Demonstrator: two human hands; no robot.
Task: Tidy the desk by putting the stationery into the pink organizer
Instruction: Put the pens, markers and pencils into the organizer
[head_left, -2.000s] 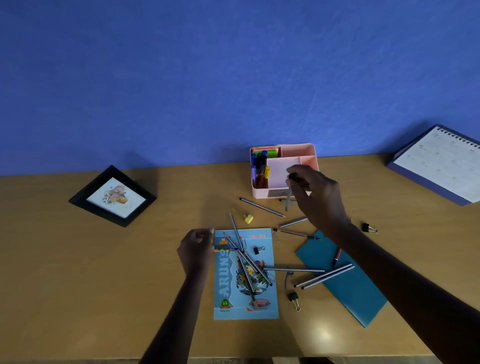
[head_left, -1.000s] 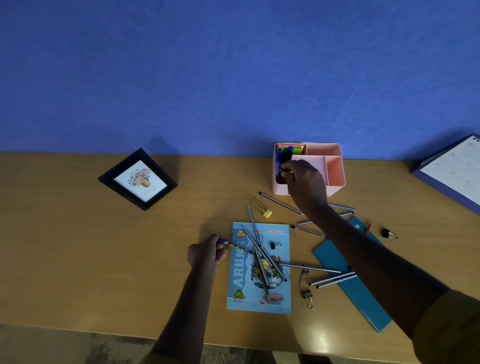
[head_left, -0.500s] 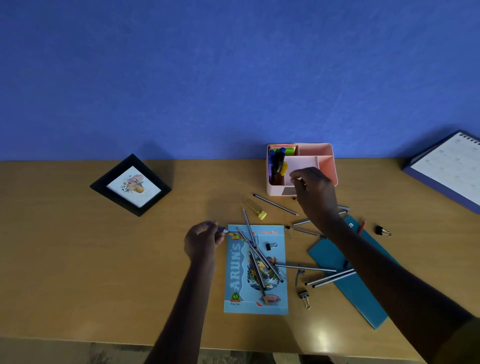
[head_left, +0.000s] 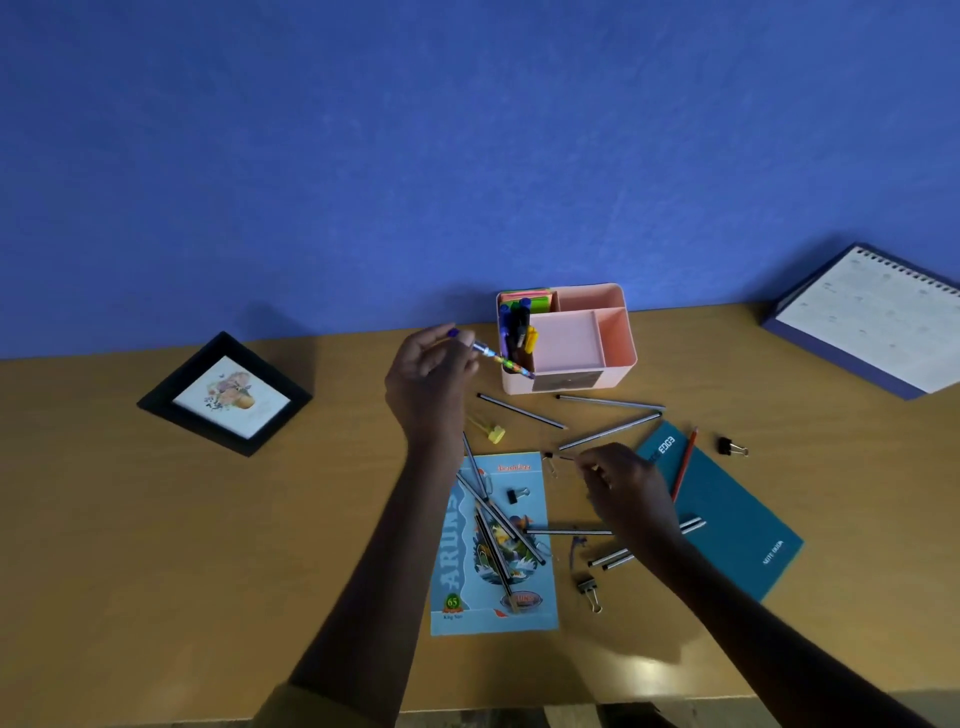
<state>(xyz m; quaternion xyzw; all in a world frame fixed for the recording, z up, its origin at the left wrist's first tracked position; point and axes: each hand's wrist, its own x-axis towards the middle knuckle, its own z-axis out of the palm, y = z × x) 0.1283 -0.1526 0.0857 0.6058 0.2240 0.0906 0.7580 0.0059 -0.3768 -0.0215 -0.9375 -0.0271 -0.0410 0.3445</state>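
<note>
A patterned pencil (head_left: 498, 357) is gripped by the left hand (head_left: 428, 376), angled for insertion into the pink organizer (head_left: 618, 338); a thin pencil (head_left: 558, 457) is pinched by the right hand (head_left: 626, 491).

You're at a home study spot: a brown wooden desk (head_left: 156, 545) against a blue painted wall (head_left: 363, 156), with a black-framed flower picture (head_left: 228, 395) and a white spiral-bound desk calendar (head_left: 878, 317).

The desk calendar (head_left: 883, 322) runs off the right edge, and the right hand (head_left: 628, 493) covers parts of pencils (head_left: 605, 561).
</note>
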